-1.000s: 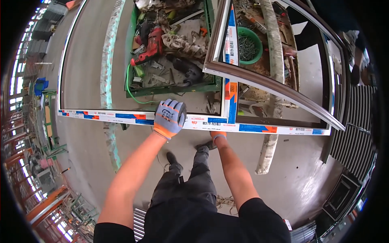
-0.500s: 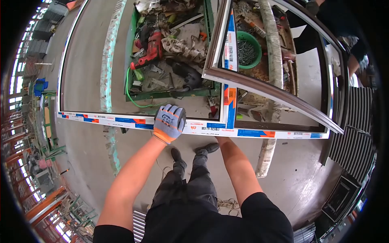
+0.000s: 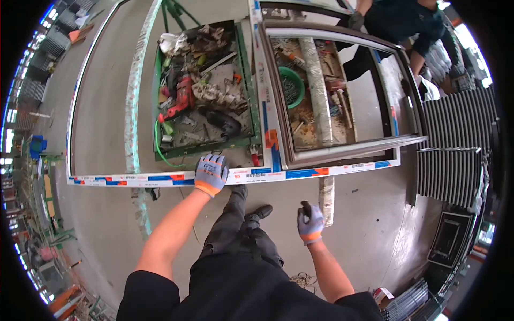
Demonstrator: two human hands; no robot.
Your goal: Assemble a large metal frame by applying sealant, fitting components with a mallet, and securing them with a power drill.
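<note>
A large window frame (image 3: 150, 179), wrapped in white, blue and orange protective film, lies flat across supports in front of me. My left hand (image 3: 211, 174), in a grey and orange glove, is closed over its near rail. My right hand (image 3: 311, 222), gloved alike, hangs in the air nearer my body, apart from the frame; its fingers are loosely curled and slightly apart, with nothing visible in them. A brown and silver sash (image 3: 353, 147) rests over the frame's right part, slightly askew. At its far side is another person's gloved hand (image 3: 356, 20).
Under the frame stand a green-edged tool cart (image 3: 251, 80) with a red drill (image 3: 183, 95) and a green bowl of screws (image 3: 296, 80). Wrapped support bars (image 3: 134, 107) run beneath. Stacked grey profiles (image 3: 450, 155) stand at right, near a co-worker (image 3: 401, 21).
The sash has swung from a steep slant to nearly square over the frame's right part. My right hand has come out from the frame's near rail to the right; my left stays on it.
</note>
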